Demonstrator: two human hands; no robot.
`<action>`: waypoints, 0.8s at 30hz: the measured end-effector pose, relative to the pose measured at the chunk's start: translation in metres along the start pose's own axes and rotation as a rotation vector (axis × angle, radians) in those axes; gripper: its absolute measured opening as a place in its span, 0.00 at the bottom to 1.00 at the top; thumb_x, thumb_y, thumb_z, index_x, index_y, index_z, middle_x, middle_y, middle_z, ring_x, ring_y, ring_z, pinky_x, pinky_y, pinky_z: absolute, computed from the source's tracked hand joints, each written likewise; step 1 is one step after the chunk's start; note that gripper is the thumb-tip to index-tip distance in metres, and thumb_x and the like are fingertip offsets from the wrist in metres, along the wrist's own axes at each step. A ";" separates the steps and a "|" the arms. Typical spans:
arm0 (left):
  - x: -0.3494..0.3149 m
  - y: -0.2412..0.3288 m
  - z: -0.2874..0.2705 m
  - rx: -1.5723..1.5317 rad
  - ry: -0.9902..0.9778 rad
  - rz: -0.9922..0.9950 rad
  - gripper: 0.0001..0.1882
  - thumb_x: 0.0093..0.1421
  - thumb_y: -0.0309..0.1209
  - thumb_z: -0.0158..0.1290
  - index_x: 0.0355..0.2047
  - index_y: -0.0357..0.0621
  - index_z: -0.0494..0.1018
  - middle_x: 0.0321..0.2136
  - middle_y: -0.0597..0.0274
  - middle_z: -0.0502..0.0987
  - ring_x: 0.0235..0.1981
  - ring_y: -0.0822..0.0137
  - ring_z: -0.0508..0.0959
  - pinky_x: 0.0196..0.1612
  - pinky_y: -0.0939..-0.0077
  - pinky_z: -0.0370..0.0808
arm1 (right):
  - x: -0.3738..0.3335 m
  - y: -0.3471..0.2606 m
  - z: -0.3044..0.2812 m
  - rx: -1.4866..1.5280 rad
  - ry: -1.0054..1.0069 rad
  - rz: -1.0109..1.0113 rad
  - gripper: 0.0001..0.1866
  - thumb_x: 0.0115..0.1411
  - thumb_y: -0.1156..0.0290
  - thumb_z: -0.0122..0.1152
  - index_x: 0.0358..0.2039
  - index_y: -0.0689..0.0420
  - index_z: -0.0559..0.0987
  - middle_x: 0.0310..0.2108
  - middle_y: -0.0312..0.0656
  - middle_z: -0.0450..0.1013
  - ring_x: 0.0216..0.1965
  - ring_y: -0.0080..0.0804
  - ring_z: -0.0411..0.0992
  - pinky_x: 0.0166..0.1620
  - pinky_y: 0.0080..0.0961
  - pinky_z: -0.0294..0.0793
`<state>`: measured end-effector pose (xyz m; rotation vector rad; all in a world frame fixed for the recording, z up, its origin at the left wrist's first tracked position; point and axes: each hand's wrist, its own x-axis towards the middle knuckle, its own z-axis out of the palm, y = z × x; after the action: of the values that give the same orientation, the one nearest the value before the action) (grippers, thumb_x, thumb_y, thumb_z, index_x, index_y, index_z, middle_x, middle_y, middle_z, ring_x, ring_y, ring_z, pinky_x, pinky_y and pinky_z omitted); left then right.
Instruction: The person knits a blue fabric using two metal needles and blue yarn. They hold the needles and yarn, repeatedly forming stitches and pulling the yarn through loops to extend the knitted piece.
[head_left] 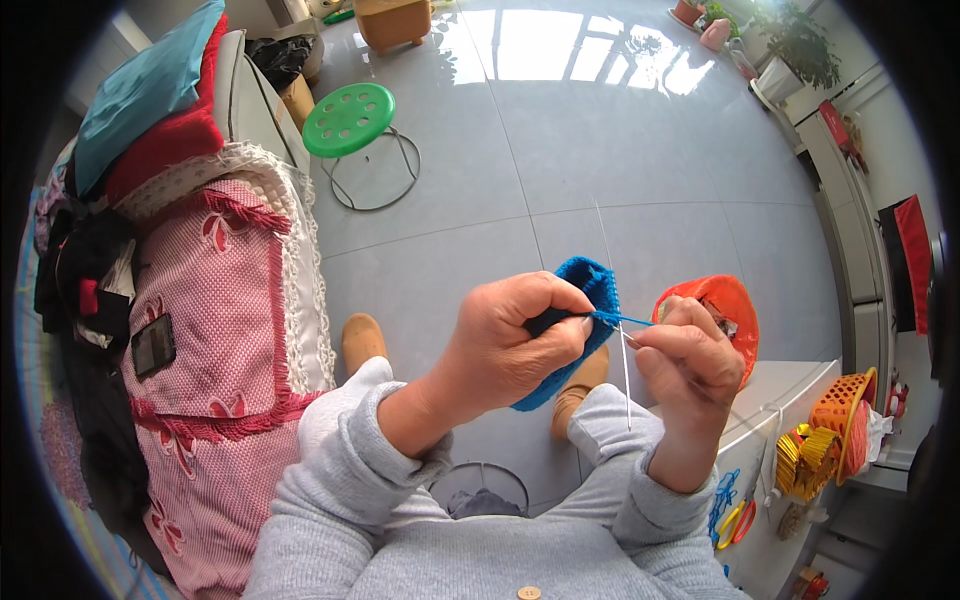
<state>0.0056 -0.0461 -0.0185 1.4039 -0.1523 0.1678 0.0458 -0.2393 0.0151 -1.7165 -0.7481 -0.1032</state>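
My left hand (510, 340) grips a piece of blue knitting (590, 285), fingers curled round its edge. A strand of blue yarn (625, 319) runs from the knitting to my right hand (690, 365), which pinches the yarn and holds thin metal knitting needles (622, 340); one needle points up past the knitting, another hangs down toward my knee. Both hands are raised above my lap, close together. My grey sleeves come up from the lower edge.
An orange plastic bag (725, 300) lies behind my right hand. A white low table (790, 385) at right carries an orange basket (845, 400) and yellow yarn spools. A green stool (348, 118) stands on the grey tiled floor. A pink-covered sofa (215, 300) is at left.
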 end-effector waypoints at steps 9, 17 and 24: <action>0.001 0.007 -0.006 -0.259 -0.151 -0.205 0.05 0.57 0.21 0.53 0.33 0.33 0.75 0.26 0.65 0.76 0.27 0.78 0.75 0.30 0.83 0.75 | 0.001 0.016 -0.007 0.705 -0.096 0.352 0.06 0.52 0.79 0.58 0.28 0.68 0.80 0.23 0.39 0.66 0.25 0.23 0.59 0.30 0.22 0.57; 0.002 0.004 -0.009 -0.461 -0.210 -0.280 0.05 0.58 0.21 0.55 0.36 0.34 0.75 0.29 0.63 0.77 0.29 0.77 0.76 0.33 0.83 0.75 | -0.003 0.030 0.000 1.074 -0.113 0.548 0.07 0.56 0.76 0.59 0.31 0.67 0.80 0.28 0.44 0.72 0.32 0.26 0.66 0.34 0.19 0.65; 0.002 0.000 -0.008 -0.507 -0.242 -0.244 0.07 0.60 0.18 0.54 0.39 0.33 0.75 0.35 0.61 0.78 0.37 0.77 0.77 0.41 0.85 0.74 | -0.003 0.028 0.001 0.977 -0.169 0.461 0.07 0.55 0.76 0.61 0.33 0.66 0.81 0.32 0.43 0.72 0.43 0.31 0.63 0.44 0.22 0.63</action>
<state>0.0076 -0.0381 -0.0197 0.9212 -0.2059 -0.2328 0.0582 -0.2420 -0.0106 -0.9112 -0.3837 0.6368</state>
